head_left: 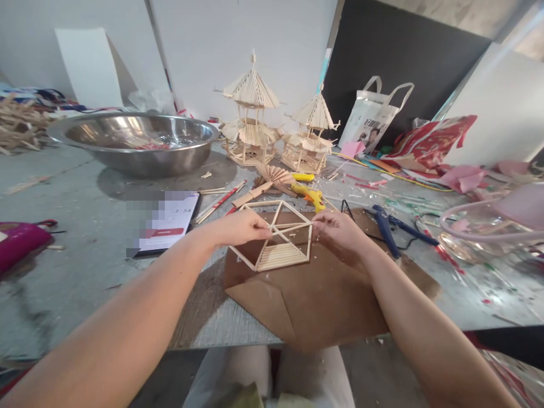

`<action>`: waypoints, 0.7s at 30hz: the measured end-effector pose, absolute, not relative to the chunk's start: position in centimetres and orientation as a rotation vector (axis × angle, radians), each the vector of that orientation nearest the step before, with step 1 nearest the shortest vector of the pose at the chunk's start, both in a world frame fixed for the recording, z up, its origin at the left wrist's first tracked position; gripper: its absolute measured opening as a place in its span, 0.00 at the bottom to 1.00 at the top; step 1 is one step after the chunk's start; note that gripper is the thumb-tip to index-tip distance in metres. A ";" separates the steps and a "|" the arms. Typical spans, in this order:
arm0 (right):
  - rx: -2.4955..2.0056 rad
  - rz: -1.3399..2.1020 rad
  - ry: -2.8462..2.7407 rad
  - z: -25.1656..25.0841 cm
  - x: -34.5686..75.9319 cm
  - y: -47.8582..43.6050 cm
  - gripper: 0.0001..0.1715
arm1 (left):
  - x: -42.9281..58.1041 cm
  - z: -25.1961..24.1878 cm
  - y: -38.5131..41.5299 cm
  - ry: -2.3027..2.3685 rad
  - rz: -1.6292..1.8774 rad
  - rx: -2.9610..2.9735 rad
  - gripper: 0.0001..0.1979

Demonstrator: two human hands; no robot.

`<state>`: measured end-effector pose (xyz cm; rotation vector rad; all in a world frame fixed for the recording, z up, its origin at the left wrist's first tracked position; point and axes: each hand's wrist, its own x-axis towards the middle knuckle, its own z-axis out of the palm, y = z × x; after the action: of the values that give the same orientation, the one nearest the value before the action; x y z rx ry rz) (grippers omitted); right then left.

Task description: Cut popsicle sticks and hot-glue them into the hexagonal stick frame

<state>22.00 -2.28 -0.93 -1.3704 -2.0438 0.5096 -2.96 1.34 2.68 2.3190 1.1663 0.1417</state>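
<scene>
A six-sided frame of thin wooden sticks (278, 256) rests on brown paper, with crossing spokes and one triangular section filled by parallel sticks. My left hand (249, 226) reaches over its left side, thumb and fingers pinched at the middle where the spokes meet. At the right corner of the frame, my right hand (335, 228) pinches with its fingertips. Whether either hand also holds a separate small stick cannot be made out. The brown paper (335, 300) lies flat under the frame, one flap folded at its front left.
Two stick pagodas (254, 133) stand at the back. A steel basin (161, 158) and a phone (168, 224) are on the left. Beyond the frame lies a yellow glue gun (313, 198); blue-handled pliers (386, 232) sit right of my right hand. Scraps and a white bag (368, 116) occupy the right.
</scene>
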 end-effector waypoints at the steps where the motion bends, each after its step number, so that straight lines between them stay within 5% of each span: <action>1: -1.373 0.515 -2.060 -0.9 22.1 -2.3 0.10 | -2.9 2.6 1.4 1.140 0.114 2.299 0.16; 21: -1.393 0.461 -2.110 -0.8 21.7 -2.6 0.11 | -1.2 1.4 1.0 1.204 0.156 2.313 0.18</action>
<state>21.66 -2.63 -0.83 -1.3927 -2.1095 0.4614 -1.21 0.97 1.38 2.3130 1.2041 0.1559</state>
